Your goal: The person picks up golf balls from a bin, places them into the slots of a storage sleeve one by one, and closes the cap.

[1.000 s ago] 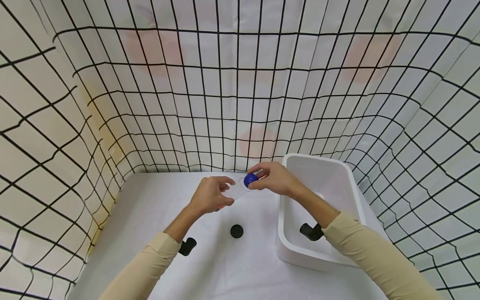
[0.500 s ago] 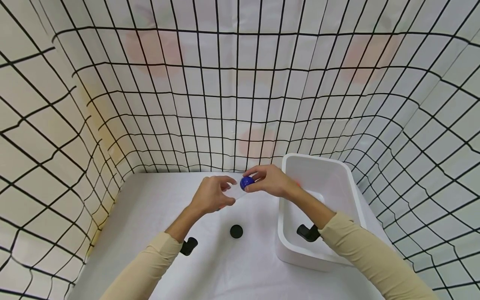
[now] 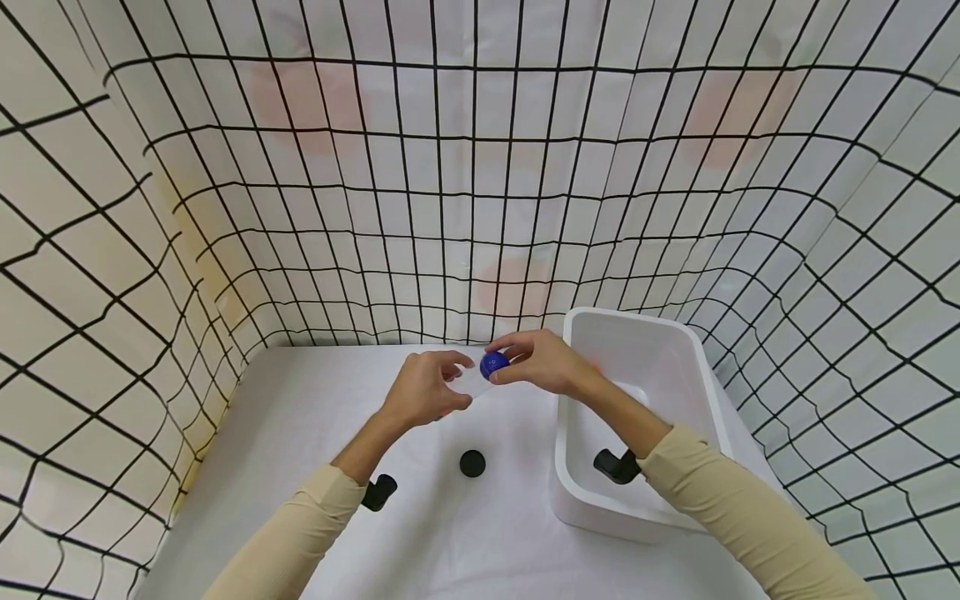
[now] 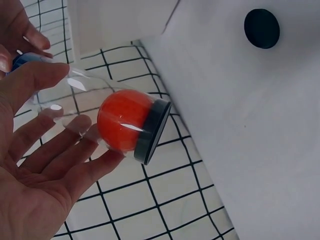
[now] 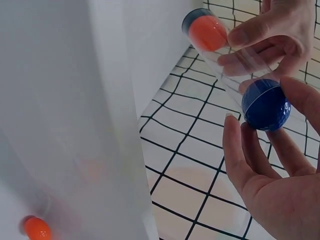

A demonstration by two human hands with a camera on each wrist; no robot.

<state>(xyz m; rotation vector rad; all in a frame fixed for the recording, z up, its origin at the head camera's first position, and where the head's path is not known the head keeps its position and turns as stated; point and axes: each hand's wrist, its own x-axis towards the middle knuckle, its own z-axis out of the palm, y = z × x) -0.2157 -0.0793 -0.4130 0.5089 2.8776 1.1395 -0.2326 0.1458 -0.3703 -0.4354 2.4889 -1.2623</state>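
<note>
My left hand (image 3: 420,392) grips a clear plastic tube (image 4: 82,95), its fingers and thumb curled round the wall. Inside the tube, an orange ball (image 4: 122,120) sits against the black end cap (image 4: 154,131). At the opposite end my right hand (image 3: 551,360) pinches a blue golf ball (image 5: 265,105) between thumb and fingers. In the right wrist view this dimpled ball is at the tube's mouth, with the tube's edge crossing over part of it. Both hands are raised over the far part of the white table (image 3: 300,417).
A round black cap (image 3: 472,463) lies on the table. A black elbow fitting (image 3: 379,492) is beside the left forearm. The white bin (image 3: 564,475) on the right holds another black elbow fitting (image 3: 615,466) and an orange ball (image 5: 38,228). Black netting (image 3: 450,192) surrounds the table.
Over the first half second my right hand shifts slightly left and down, bringing the blue golf ball into the tube's mouth. Since then both hands have stayed nearly still.
</note>
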